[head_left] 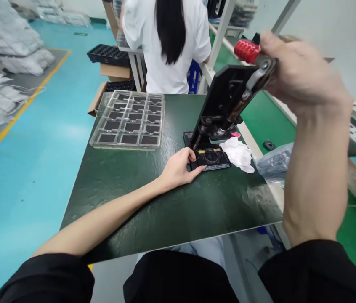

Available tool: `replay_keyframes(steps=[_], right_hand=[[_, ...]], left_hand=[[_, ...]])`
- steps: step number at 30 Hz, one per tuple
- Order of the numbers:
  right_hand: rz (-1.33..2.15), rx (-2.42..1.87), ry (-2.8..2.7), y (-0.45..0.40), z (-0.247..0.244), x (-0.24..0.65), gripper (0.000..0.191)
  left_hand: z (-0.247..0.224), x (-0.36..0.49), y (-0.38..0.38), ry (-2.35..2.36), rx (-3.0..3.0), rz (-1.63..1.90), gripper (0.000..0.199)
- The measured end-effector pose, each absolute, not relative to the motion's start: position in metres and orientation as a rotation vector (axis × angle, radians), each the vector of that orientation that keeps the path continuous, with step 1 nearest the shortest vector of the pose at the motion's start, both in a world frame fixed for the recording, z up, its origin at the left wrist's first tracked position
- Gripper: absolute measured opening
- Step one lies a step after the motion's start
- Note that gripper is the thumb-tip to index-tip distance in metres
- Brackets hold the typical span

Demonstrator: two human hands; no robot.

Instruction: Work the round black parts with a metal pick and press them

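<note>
My right hand [304, 75], smeared by motion, is closed around the raised lever of a black hand press [220, 103]. A ribbed red grip [246, 51] sticks out to the left of this fist. At the foot of the press, my left hand [181, 168] holds the left end of a black fixture plate [225, 162], fingers curled at its corner and thumb along the front edge. The plate shows a round ring and small yellow patches. A crumpled white cloth [237, 155] lies against its right side.
A clear compartment tray [130, 141] of dark flat pieces lies at the table's back left. To the right are a plastic bag [274, 162] and a small black ring-shaped part [269, 145]. A person in a white shirt [168, 50] is beyond the green table [165, 223].
</note>
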State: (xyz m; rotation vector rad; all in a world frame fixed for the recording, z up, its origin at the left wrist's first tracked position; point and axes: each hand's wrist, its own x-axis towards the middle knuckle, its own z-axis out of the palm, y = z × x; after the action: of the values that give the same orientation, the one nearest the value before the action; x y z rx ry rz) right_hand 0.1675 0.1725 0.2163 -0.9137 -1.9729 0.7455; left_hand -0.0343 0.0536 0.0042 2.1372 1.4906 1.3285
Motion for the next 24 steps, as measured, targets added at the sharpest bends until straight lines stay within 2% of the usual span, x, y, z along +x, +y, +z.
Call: replay_keyframes(steps=[2,6,8,11,13,15,17,22,24], right_hand=[[0.966,-0.838,-1.961,0.177,0.225,0.166,0.061],[0.966,-0.590,-2.078,0.162,0.235,0.173,0.047],[0.838,-0.427,-2.097,0.154,0.233,0.179,0.049],[0.408,-0.325,-2.125,0.145,0.217,0.184,0.056],[0.238,-0.192,-2.053,0.138,0.199,0.180,0.055],[0.198,-0.054,-1.900,0.131,0.177,0.172,0.046],[0.177,-0.127,-1.800,0.126,0.155,0.161,0.032],[-0.051,-0.131,-1.679,0.128,0.118,0.150,0.030],[-0.103,-0.153,-1.730,0.127,0.112,0.155,0.023]], left_hand=[[0.003,-0.034,0.054,1.473,2.141,1.330,0.039],[0.003,-0.034,0.054,1.450,2.204,1.316,0.036],[0.004,-0.035,0.054,1.448,2.222,1.301,0.035],[0.007,-0.035,0.053,1.464,2.219,1.283,0.035],[0.008,-0.034,0.052,1.478,2.229,1.278,0.034],[0.008,-0.033,0.052,1.497,2.254,1.269,0.032],[0.008,-0.033,0.051,1.516,2.267,1.254,0.031],[0.008,-0.033,0.051,1.538,2.270,1.219,0.031],[0.008,-0.033,0.051,1.534,2.285,1.221,0.031]])
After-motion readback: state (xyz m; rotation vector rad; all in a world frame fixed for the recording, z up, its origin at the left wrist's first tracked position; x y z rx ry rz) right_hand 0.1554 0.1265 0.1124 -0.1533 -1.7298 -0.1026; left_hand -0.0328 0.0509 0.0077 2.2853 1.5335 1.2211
